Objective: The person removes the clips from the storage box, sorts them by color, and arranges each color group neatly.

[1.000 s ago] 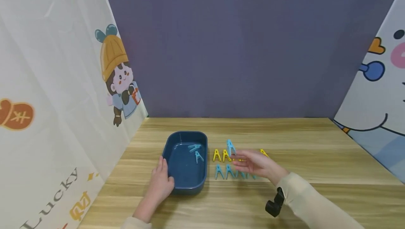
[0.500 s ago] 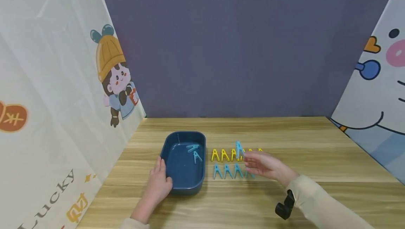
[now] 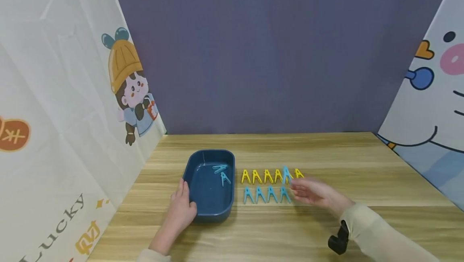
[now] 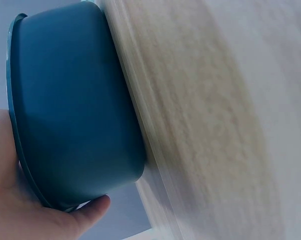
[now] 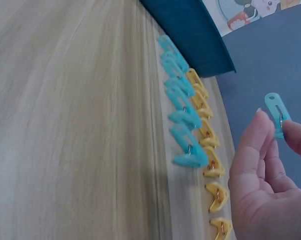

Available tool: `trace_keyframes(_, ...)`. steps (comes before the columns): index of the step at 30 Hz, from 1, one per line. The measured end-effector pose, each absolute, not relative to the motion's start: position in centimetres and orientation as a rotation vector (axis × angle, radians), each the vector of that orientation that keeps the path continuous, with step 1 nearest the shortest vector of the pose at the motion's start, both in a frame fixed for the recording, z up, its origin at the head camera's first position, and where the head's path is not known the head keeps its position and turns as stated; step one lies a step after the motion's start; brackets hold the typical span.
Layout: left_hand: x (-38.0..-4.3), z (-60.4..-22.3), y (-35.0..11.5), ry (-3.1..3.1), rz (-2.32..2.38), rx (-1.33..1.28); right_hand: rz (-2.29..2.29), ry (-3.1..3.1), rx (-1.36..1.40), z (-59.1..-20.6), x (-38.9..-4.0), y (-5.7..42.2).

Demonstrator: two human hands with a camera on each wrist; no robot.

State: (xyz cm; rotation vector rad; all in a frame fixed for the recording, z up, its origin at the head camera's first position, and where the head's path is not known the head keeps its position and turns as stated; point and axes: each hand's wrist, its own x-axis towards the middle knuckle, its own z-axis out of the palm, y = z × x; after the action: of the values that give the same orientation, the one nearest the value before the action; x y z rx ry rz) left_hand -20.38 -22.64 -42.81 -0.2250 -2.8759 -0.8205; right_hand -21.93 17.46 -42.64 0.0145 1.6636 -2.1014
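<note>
My right hand (image 3: pixel 316 192) pinches a light-blue clothespin (image 3: pixel 286 174) between thumb and fingertips, held above the yellow row; in the right wrist view that clothespin (image 5: pixel 277 110) stands upright. My left hand (image 3: pixel 181 207) holds the near-left corner of a dark blue plastic basin (image 3: pixel 232 197). In the left wrist view the thumb (image 4: pixel 93 212) lies by the basin's wall (image 4: pixel 75 100). Inside the basin are two blue clothespins (image 3: pixel 224 179). On the table, a row of blue clothespins (image 3: pixel 260 194) lies in front of a row of several yellow clothespins (image 3: pixel 256 176).
The wooden table (image 3: pixel 253 234) carries everything. A dark purple-grey panel (image 3: pixel 272 52) rises behind it. Printed white sheets (image 3: pixel 72 93) flank it on the left and right. A black wrist camera (image 3: pixel 339 240) hangs from the right sleeve.
My right hand has moved to the right along the rows with the pinched clothespin, uncovering the blue clothespins at the row's right end. The left hand stays at the basin.
</note>
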Motion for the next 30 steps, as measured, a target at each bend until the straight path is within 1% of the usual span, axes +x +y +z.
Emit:
trace_keyframes(5,-20.4,-42.8,-22.7,-2.88,-0.818,-0.222,-2.078,1.689,0.016,-43.2,-21.8,18.1)
trace_keyframes(12,-20.3,-42.6,-22.7,-2.892,-0.82,-0.215,-2.074,1.705,0.111,-44.1,-21.6,18.6)
trace_keyframes(18,-20.2,-42.5,-22.7,-2.893,-0.816,-0.217,-2.066,1.731,0.14,-44.8,-21.3,19.1)
trace_keyframes(30,-20.3,-42.5,-22.7,-2.903,-0.831,-0.21,-1.902,1.917,0.223,-45.1,-21.2,19.2)
